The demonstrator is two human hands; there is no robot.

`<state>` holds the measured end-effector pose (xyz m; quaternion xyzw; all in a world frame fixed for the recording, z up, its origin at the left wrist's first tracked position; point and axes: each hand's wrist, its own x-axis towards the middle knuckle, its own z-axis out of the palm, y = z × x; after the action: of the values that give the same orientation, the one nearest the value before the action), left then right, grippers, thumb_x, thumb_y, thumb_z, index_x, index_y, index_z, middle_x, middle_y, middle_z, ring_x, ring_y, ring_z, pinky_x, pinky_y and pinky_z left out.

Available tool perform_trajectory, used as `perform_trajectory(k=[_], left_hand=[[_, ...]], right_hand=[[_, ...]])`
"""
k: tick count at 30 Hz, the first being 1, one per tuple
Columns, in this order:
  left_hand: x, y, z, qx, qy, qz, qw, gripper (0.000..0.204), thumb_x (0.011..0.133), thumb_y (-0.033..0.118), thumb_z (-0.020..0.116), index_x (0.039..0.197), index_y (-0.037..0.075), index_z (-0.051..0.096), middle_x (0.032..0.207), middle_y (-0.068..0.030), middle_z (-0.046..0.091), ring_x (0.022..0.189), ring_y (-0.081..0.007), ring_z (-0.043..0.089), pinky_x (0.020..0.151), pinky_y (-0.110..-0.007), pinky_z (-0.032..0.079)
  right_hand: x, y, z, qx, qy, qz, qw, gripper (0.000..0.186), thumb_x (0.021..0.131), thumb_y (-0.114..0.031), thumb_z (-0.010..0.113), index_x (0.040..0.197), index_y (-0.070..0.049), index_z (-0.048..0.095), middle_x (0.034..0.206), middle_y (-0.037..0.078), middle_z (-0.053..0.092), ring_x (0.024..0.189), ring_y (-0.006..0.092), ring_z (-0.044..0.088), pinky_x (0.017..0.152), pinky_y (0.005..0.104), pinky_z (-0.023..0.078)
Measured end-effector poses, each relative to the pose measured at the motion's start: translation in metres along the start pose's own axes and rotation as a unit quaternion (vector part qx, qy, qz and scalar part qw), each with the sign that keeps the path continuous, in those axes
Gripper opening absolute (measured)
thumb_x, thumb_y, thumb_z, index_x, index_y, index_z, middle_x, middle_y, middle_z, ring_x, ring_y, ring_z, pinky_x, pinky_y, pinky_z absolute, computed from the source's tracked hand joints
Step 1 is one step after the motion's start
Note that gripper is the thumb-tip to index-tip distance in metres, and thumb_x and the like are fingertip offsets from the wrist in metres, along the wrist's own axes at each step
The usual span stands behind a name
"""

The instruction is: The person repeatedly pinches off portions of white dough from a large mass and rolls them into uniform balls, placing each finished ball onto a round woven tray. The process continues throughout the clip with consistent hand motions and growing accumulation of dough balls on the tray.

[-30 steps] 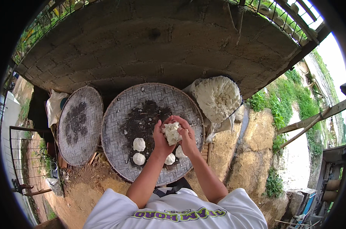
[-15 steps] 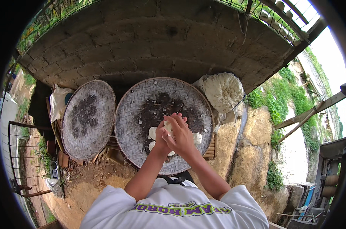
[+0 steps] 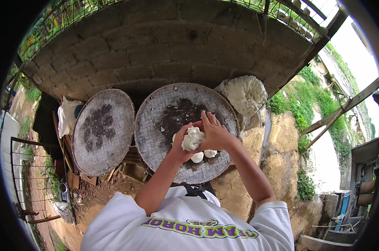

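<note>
Shaded block wall (image 3: 156, 50) spans twelve o'clock. Over a round woven tray (image 3: 149, 152), a soft white lump (image 3: 192, 139) sits cupped in the left hand (image 3: 181, 148), probably so it won't sag; the right hand (image 3: 218, 134) flanks it at three, fingers extended, though its palm contact is hard to judge. White balls (image 3: 210, 153) lie at four and six, the hands partly blocking the group. Farther out, a white mass (image 3: 244, 96) bulges between one and two; a smaller tray (image 3: 124, 138) leans at nine.

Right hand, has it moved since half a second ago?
Yes. Judged against the large woven tray, the right hand has shifted rightward and a little toward the block wall.
</note>
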<state>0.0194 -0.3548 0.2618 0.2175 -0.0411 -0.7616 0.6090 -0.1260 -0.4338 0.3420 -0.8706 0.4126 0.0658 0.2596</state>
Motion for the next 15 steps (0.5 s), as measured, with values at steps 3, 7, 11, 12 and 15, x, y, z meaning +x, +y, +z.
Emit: perform_trajectory(k=[3, 7, 11, 12, 15], left_hand=[[-0.007, 0.000, -0.002, 0.038, 0.026, -0.029, 0.999, 0.046, 0.107, 0.043, 0.043, 0.136, 0.011, 0.059, 0.124, -0.0066, 0.069, 0.113, -0.0248, 0.069, 0.089, -0.042, 0.062], [-0.014, -0.001, -0.013, -0.047, 0.018, -0.069, 0.996, 0.053, 0.107, 0.052, 0.042, 0.136, 0.010, 0.058, 0.128, -0.0093, 0.068, 0.117, -0.0257, 0.067, 0.100, -0.042, 0.056], [-0.015, 0.000, -0.030, -0.055, 0.009, -0.050, 0.997, 0.064, 0.105, 0.063, 0.039, 0.137, 0.012, 0.058, 0.135, -0.0103, 0.065, 0.124, -0.0281, 0.064, 0.109, -0.045, 0.050], [-0.014, -0.001, -0.034, -0.056, 0.005, -0.044, 0.997, 0.068, 0.104, 0.066, 0.037, 0.138, 0.012, 0.057, 0.136, -0.0108, 0.065, 0.126, -0.0288, 0.063, 0.110, -0.045, 0.049], [-0.005, -0.005, -0.038, -0.058, -0.081, -0.053, 0.994, 0.079, 0.103, 0.073, 0.025, 0.140, 0.011, 0.055, 0.138, -0.0111, 0.063, 0.130, -0.0313, 0.060, 0.111, -0.050, 0.047]], right_hand=[[0.001, -0.013, 0.001, -0.070, -0.031, -0.004, 0.997, 0.165, 0.044, -0.062, 0.096, 0.164, 0.001, 0.003, 0.164, 0.039, 0.015, 0.156, 0.0491, 0.015, 0.115, 0.0739, 0.026], [-0.012, -0.025, -0.014, -0.096, -0.059, -0.110, 0.988, 0.161, 0.049, -0.061, 0.096, 0.165, -0.006, -0.002, 0.169, 0.030, 0.010, 0.158, 0.0423, 0.013, 0.119, 0.0666, 0.028], [-0.019, -0.032, -0.006, 0.216, -0.037, -0.129, 0.967, 0.135, 0.065, -0.052, 0.093, 0.166, -0.010, 0.013, 0.166, 0.023, 0.023, 0.150, 0.0380, 0.036, 0.116, 0.0532, 0.042], [-0.018, -0.036, 0.005, 0.205, 0.074, -0.170, 0.961, 0.100, 0.074, -0.046, 0.091, 0.154, -0.008, 0.044, 0.149, 0.021, 0.049, 0.130, 0.0332, 0.058, 0.104, 0.0430, 0.053], [-0.008, -0.043, 0.053, 0.303, 0.189, -0.139, 0.924, 0.075, 0.075, -0.044, 0.092, 0.129, -0.002, 0.062, 0.117, 0.015, 0.069, 0.104, 0.0285, 0.069, 0.091, 0.0381, 0.056]])
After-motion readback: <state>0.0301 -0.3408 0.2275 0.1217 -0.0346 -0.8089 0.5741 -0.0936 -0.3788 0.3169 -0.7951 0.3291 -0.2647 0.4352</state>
